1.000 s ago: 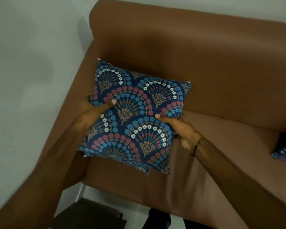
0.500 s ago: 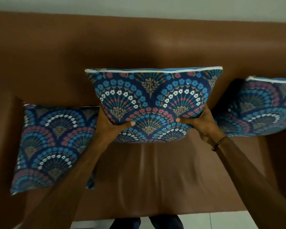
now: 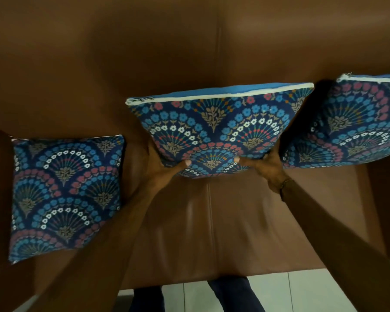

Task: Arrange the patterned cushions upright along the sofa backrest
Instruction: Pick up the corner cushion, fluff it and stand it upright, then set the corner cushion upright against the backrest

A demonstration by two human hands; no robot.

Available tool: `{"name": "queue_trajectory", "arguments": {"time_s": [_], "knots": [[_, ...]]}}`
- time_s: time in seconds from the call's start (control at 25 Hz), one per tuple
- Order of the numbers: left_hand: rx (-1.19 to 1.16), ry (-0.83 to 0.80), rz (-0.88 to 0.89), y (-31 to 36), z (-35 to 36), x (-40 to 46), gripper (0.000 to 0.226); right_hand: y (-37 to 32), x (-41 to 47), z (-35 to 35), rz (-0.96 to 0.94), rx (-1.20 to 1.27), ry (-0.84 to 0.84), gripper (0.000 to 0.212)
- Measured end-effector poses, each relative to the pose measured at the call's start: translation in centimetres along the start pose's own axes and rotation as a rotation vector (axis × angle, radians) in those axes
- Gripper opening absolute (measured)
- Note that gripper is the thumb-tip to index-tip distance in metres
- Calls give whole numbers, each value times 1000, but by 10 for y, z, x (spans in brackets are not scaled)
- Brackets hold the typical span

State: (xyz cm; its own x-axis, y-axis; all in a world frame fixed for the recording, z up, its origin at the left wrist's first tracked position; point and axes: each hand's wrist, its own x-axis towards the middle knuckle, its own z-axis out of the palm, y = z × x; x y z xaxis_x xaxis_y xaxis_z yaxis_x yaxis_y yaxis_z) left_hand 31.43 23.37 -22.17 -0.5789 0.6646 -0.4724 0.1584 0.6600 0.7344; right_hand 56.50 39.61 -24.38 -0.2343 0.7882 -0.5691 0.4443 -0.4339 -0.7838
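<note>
Three blue cushions with fan-shaped flower patterns are on the brown sofa. The middle cushion stands upright against the backrest, zip edge on top. My left hand grips its lower left corner and my right hand grips its lower right corner, thumbs on the front face. The left cushion leans by the left armrest. The right cushion stands upright at the backrest, partly cut off by the frame edge.
The brown leather seat stretches in front of the cushions, with a seam down its middle. White floor tiles and my dark trouser legs show below the sofa's front edge.
A second ago I held a cushion at the sofa's left end. The view then swung to the middle, and the cushion in my hands now sits lower and closer to the backrest.
</note>
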Motion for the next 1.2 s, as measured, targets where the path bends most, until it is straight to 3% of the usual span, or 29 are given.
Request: {"name": "queue_trajectory", "arguments": {"time_s": [0.12,0.2,0.32,0.36,0.44,0.56,0.64,0.76,0.96,1.12,1.2], "knots": [[536,18,95,-48,-55,-7,114,24,-35,52,356,-65,-11,82],[672,130,104,-97,-109,-10,105,25,-58,111,516,-140,-167,71],[587,245,-64,-155,-194,-23,105,-4,-91,214,538,-219,-534,49],[530,248,-120,-166,-217,-25,107,-15,-99,248,517,-219,-595,54],[409,250,-203,-184,-255,-19,115,-29,-107,321,491,-189,-626,77],[35,210,-354,-212,-286,4,139,-10,-97,388,389,-133,-641,114],[-144,194,-403,-232,-305,11,146,1,-98,402,301,-91,-615,104],[-242,222,-307,-230,-307,-6,129,-25,-135,395,127,-40,-339,78],[-285,372,87,-196,-323,8,125,-58,-129,396,-248,-6,-90,88],[-270,330,134,-189,-334,29,129,-80,-105,415,-315,-110,-37,100],[-270,345,130,-196,-331,20,123,-82,-103,419,-313,-155,-91,103]]}}
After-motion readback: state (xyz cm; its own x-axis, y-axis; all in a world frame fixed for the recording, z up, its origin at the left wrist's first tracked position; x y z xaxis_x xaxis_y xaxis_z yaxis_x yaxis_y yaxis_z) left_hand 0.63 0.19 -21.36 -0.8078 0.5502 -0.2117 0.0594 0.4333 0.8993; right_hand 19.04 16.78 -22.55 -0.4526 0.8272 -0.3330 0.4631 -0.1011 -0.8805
